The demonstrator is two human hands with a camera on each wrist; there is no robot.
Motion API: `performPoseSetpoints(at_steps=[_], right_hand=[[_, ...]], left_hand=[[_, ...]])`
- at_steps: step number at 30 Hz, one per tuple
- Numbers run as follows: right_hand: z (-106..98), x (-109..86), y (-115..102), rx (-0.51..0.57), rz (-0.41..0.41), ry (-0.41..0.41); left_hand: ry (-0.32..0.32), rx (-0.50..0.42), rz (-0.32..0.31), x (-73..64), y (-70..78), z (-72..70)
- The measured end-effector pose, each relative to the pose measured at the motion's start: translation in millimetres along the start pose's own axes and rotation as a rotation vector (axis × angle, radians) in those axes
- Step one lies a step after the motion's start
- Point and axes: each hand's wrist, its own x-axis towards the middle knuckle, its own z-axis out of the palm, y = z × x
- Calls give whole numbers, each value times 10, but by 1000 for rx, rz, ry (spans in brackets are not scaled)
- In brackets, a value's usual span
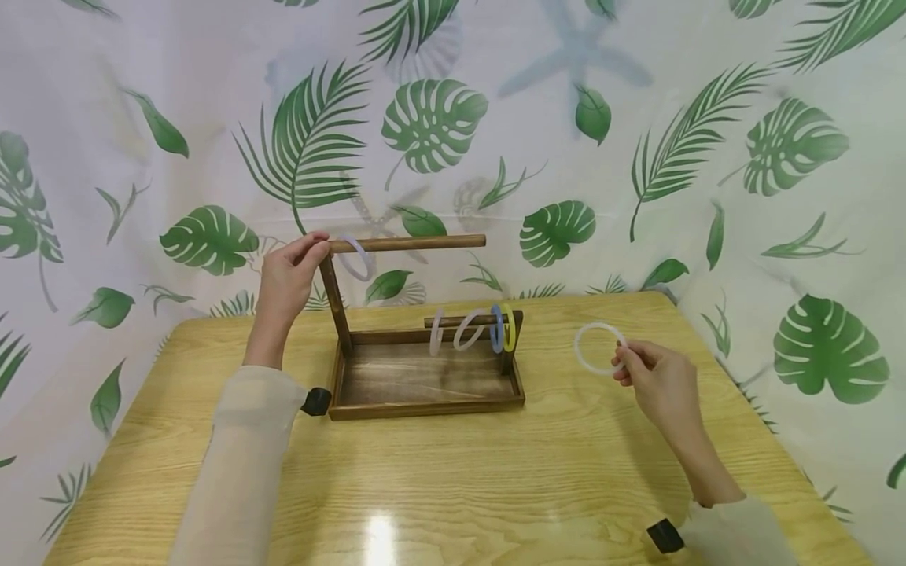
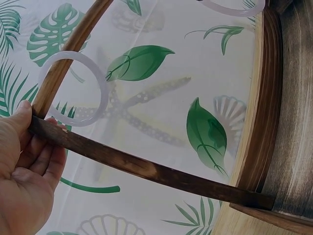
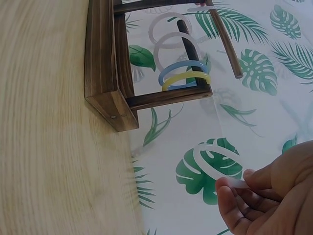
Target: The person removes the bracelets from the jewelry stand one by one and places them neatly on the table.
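A dark wooden bangle stand [image 1: 425, 409] with a tray base stands on the table. My left hand [image 1: 286, 271] grips the top corner of its tall left post, thumb on one side and fingers curled behind. Just beside those fingers a pale lavender bangle [image 2: 101, 93] hangs on the upper rod [image 1: 425, 242]. On the lower rod [image 1: 453, 321] hang two pale bangles, a blue bangle [image 3: 168, 73] and a yellow bangle [image 3: 183, 77]. To the right of the stand, my right hand [image 1: 661, 381] pinches a white bangle [image 1: 579, 355] between thumb and fingers, in the air.
The light wood-grain table [image 1: 453, 487] carries the stand near its back edge. Behind it hangs a white cloth [image 1: 510, 157] printed with green leaves. Both rods have one free end: the upper one points right, the lower one left.
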Motion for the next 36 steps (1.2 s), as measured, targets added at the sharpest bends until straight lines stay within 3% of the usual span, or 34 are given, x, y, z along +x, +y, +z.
performPoseSetpoints(at_steps=[16, 36], right_hand=[[195, -159, -27, 28, -5, -77], [376, -369, -217, 65, 11, -162]], left_hand=[[-3, -5, 1, -12, 0, -1], [7, 4, 8, 4, -9, 5]])
